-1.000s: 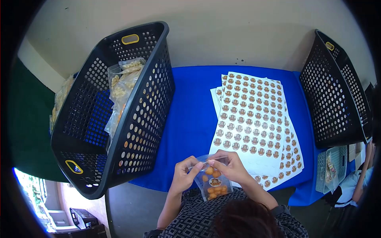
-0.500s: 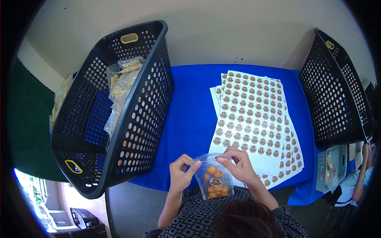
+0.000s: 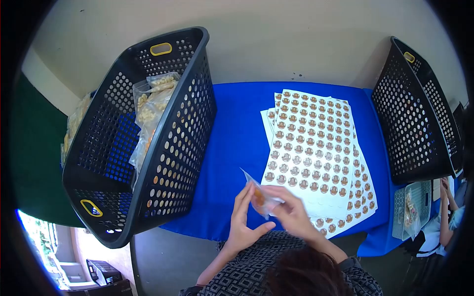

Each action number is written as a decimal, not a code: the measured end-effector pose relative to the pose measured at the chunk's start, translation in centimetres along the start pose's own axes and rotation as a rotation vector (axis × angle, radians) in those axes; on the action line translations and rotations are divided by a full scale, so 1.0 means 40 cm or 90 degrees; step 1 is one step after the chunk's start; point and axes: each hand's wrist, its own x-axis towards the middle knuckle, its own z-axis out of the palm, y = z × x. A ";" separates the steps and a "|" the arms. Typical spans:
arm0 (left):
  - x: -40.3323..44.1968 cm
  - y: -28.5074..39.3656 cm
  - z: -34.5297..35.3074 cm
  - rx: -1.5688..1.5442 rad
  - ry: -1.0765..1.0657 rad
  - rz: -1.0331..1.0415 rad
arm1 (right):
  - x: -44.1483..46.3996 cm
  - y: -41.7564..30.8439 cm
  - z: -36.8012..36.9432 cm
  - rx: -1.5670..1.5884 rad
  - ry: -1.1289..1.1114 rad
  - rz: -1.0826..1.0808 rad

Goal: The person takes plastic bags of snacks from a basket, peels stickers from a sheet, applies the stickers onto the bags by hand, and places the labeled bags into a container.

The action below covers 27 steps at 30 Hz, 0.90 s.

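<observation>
A clear zip bag of round orange snacks (image 3: 260,201) is tilted nearly edge-on above the near edge of the table, its label turned out of sight. My right hand (image 3: 291,213) grips the bag's right side and is slightly blurred. Against its left side rest the straight fingers of my left hand (image 3: 243,224), with the thumb spread away; this hand is open. Just beyond lie stacked sheets of round brown stickers (image 3: 313,143), with several stickers gone from the lower part of the top sheet.
On the left, a tall black perforated basket (image 3: 170,143) holds filled snack bags (image 3: 150,108). Another black basket (image 3: 414,118) stands at the right of the blue cloth (image 3: 237,128). Beyond it are a grey-green tray (image 3: 399,214) with a bag and another person's arm (image 3: 444,212).
The bag has turned from facing me to nearly edge-on and risen slightly. My left hand has let go of its top edge and opened flat beside it; my right hand has shifted its grip.
</observation>
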 end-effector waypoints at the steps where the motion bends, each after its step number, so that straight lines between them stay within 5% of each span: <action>1: -0.001 -0.006 0.002 -0.001 -0.002 0.001 | 0.000 -0.004 0.011 -0.072 -0.051 -0.025; 5: -0.009 -0.009 0.001 -0.001 0.056 -0.004 | 0.000 0.004 0.010 -0.055 -0.112 -0.022; 9: -0.015 -0.014 -0.007 -0.156 0.107 -0.151 | 0.000 0.018 -0.014 -0.192 -0.192 -0.080; 12: -0.015 -0.017 -0.005 -0.178 0.140 -0.205 | 0.012 0.041 -0.022 -0.205 0.128 -0.064; 13: -0.019 -0.019 -0.003 -0.185 0.150 -0.218 | 0.017 0.051 -0.032 -0.206 0.130 -0.064; 19: -0.022 -0.018 0.000 -0.176 0.114 -0.209 | 0.026 0.051 -0.042 -0.024 -0.098 0.095; 27: -0.021 -0.030 0.001 -0.203 0.117 -0.193 | 0.028 0.056 -0.013 -0.102 -0.011 0.030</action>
